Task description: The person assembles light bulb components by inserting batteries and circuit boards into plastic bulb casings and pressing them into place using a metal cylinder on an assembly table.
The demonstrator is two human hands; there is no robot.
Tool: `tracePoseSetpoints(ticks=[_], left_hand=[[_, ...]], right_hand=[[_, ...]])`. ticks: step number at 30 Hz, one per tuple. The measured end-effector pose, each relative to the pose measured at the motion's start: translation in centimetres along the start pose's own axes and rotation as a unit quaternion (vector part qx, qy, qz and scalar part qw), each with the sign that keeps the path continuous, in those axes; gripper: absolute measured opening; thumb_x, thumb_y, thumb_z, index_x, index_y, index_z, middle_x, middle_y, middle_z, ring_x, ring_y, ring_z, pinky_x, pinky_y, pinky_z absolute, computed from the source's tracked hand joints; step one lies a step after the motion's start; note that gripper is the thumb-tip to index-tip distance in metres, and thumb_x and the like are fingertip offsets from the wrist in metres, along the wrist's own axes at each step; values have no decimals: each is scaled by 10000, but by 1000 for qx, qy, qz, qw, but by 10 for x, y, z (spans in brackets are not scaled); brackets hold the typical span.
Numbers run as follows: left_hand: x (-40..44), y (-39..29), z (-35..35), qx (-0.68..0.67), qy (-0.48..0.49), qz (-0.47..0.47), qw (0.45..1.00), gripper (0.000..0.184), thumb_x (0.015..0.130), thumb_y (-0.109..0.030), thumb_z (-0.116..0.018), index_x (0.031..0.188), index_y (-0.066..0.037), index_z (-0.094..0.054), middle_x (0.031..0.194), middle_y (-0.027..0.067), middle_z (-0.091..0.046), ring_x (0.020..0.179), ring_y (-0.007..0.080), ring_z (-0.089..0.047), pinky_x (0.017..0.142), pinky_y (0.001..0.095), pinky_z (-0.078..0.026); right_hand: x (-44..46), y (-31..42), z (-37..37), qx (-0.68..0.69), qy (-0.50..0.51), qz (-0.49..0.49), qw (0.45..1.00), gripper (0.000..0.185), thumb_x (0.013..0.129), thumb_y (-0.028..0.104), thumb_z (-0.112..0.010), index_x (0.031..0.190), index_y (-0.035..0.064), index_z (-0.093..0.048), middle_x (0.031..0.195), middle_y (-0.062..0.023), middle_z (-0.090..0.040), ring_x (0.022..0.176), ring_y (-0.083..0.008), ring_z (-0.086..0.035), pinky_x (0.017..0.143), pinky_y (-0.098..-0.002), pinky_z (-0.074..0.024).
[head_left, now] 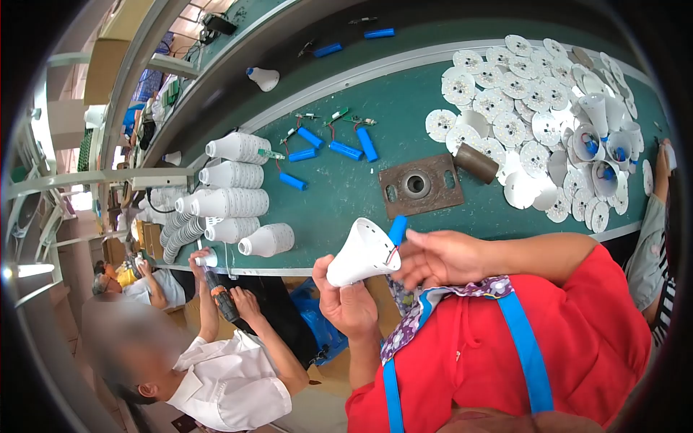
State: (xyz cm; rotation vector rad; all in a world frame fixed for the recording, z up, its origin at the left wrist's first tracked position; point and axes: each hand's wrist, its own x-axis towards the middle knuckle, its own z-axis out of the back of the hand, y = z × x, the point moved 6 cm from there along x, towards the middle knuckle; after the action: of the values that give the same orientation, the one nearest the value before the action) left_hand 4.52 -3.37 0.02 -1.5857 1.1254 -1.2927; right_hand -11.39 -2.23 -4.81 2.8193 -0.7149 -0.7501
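My left hand is closed around a white cone-shaped lamp housing, its wide mouth turned to the right. At that mouth my right hand has its thumb and fingers against a blue cylindrical battery. The battery sticks up beside the rim, and a thin red wire runs from its lower end towards the housing. My fingers partly hide the grip on the battery. Beyond my hands, a brown metal block with a round central socket lies on the green table.
Round white boards are heaped at the right, with cone housings among them. A brown cylinder touches the block. Wired batteries lie mid-table. White housings are stacked at left. A co-worker holds a power screwdriver.
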Motion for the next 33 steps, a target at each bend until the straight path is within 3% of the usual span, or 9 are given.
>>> tracePoseSetpoints(ticks=[6, 10, 13, 14, 17, 21, 26, 29, 33], left_hand=[[-4, 4, 3, 2, 4, 14, 1000, 379, 906, -172, -519, 1194, 62, -438, 1296, 52, -362, 1116, 266, -503, 918, 417, -457], [-4, 6, -6, -28, -22, 63, 997, 275, 883, -113, -514, 1109, 42, -495, 1245, 63, -373, 1045, 215, -495, 860, 356, -447], [-6, 11, -12, -44, -45, 107, 992, 150, 841, -18, -508, 954, 33, -593, 1171, 66, -380, 902, 134, -491, 746, 255, -434], [-7, 12, -14, -52, -39, 105, 992, 145, 845, -28, -517, 953, 32, -594, 1166, 63, -381, 911, 135, -489, 756, 257, -435], [-14, 25, -8, -52, -2, 110, 993, 158, 857, -57, -538, 974, 36, -587, 1177, 62, -379, 959, 142, -480, 800, 271, -435], [-23, 49, 1, -157, -24, 183, 970, 215, 860, -74, -559, 1035, 51, -558, 1224, 75, -343, 1067, 155, -452, 881, 293, -422], [-26, 62, 0, -270, -55, 248, 929, 288, 882, -138, -555, 1131, 6, -534, 1064, 105, -605, 928, 218, -603, 854, 397, -488], [-37, 85, 18, -319, -115, 308, 889, 306, 897, -195, -523, 1146, -17, -531, 1104, 121, -584, 982, 233, -586, 872, 400, -479], [-46, 92, 29, -319, -84, 241, 913, 339, 892, -263, -505, 1154, -50, -539, 1171, 104, -557, 1079, 260, -531, 937, 422, -431]], right_hand=[[-1, 34, -1, 36, -73, 222, 972, 243, 931, 256, -470, 1056, 48, -470, 961, -53, -569, 796, -131, -560, 584, -262, -444], [-21, 54, -11, -237, -159, 270, 920, 278, 907, 207, -475, 1122, 31, -461, 870, -68, -596, 678, -163, -580, 578, -301, -456], [-24, 59, -19, -467, -138, 373, 790, 344, 869, 212, -518, 1149, 20, -463, 869, -140, -597, 710, -250, -593, 620, -359, -466], [-31, 59, -21, -550, -163, 367, 732, 358, 832, 196, -531, 1141, 19, -485, 879, -192, -568, 762, -338, -576, 681, -405, -460], [-38, 50, -31, -642, -136, 313, 686, 343, 824, 180, -511, 1129, 23, -498, 883, -185, -539, 809, -351, -550, 696, -407, -450], [-42, 51, -45, -687, -105, 344, 631, 315, 802, 164, -577, 1081, 31, -517, 861, -166, -517, 812, -336, -529, 683, -407, -441], [-49, 53, -68, -696, -124, 469, 529, 327, 719, 118, -637, 1033, 68, -559, 823, -76, -555, 757, -268, -554, 641, -377, -438], [-54, 53, -85, -761, -153, 480, 409, 300, 684, 137, -611, 975, 72, -587, 777, -28, -551, 745, -212, -540, 628, -346, -405], [-54, 58, -97, -779, -155, 490, 359, 286, 654, 167, -584, 924, 75, -605, 742, 8, -544, 739, -169, -502, 634, -318, -363]])
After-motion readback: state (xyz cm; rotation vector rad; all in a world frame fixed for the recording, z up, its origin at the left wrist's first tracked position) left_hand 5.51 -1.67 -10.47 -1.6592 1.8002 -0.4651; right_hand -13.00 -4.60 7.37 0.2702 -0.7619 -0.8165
